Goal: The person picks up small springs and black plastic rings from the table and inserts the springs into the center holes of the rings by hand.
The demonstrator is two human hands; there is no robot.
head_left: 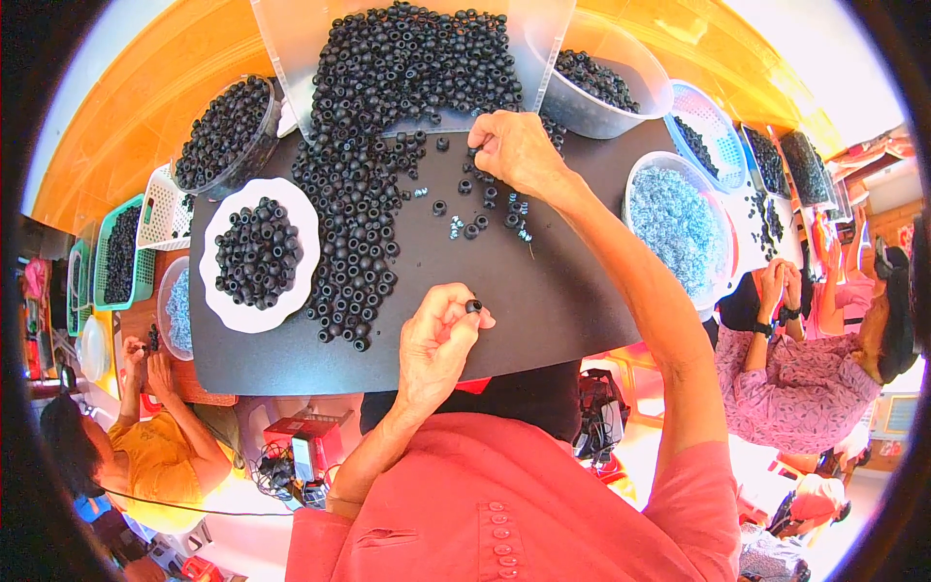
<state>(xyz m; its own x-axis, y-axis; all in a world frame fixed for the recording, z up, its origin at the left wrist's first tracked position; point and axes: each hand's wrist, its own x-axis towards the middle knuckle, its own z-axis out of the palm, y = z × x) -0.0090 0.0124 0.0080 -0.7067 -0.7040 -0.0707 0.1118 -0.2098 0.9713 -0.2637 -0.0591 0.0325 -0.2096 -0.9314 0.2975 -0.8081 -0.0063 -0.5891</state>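
Observation:
My left hand (pixel 438 339) is closed in a pinch above the dark table (pixel 553 301), near its front edge. Between its thumb and fingers is a small round black piece (pixel 473 306) with a hollow end. My right hand (pixel 517 150) reaches to the far side, fingers pinched together beside scattered black pieces; whatever is in them is hidden. A large spread of the same black pieces (pixel 354 238) runs down the table from a tipped clear bin (pixel 558 58). Small clear bluish bits (pixel 457 227) lie among the loose pieces near my right hand.
A white scalloped plate (pixel 215 276) holding black pieces sits at left. Behind it stands a clear tub (pixel 262 155) of them. At right is a bowl of clear bluish bits (pixel 674 218), with another tub (pixel 655 92) farther back. Other people work at both sides.

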